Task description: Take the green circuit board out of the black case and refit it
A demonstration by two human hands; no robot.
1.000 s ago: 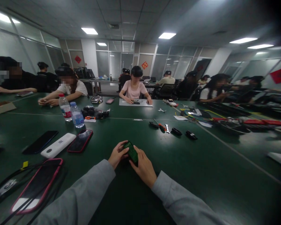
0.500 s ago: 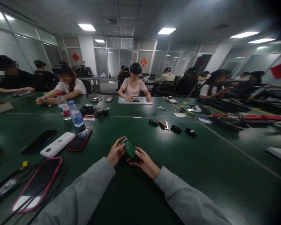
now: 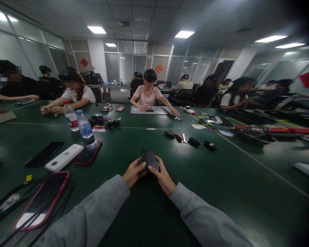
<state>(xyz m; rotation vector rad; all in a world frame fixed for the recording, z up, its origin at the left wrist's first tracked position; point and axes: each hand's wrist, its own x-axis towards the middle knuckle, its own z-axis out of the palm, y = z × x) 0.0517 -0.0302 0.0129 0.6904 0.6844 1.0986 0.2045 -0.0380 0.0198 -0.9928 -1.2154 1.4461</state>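
Observation:
In front of me, just above the green table, both hands hold a circuit board (image 3: 151,160) with its dark grey rectangular face turned up. A bit of green shows along its left edge. My left hand (image 3: 134,173) grips the left side, thumb on the near left edge. On the right, my right hand (image 3: 164,175) has its thumb on the near face and fingers wrapped round the right edge. The underside is hidden. Beyond lie black plastic shells (image 3: 194,141), a screwdriver (image 3: 178,136) with an orange-red handle, and a wrench (image 3: 183,138).
To the left lie a white power bank (image 3: 64,157), a red-edged phone (image 3: 88,152), a black phone (image 3: 45,154), and a pink-cased phone (image 3: 43,199) with cables across it. Two bottles (image 3: 84,125) stand behind. Across the table a person (image 3: 148,94) reaches over a grey mat (image 3: 137,110).
My hands have turned the circuit board over: its green side faced up before, and now a dark grey face does. The person opposite has stretched an arm to the right.

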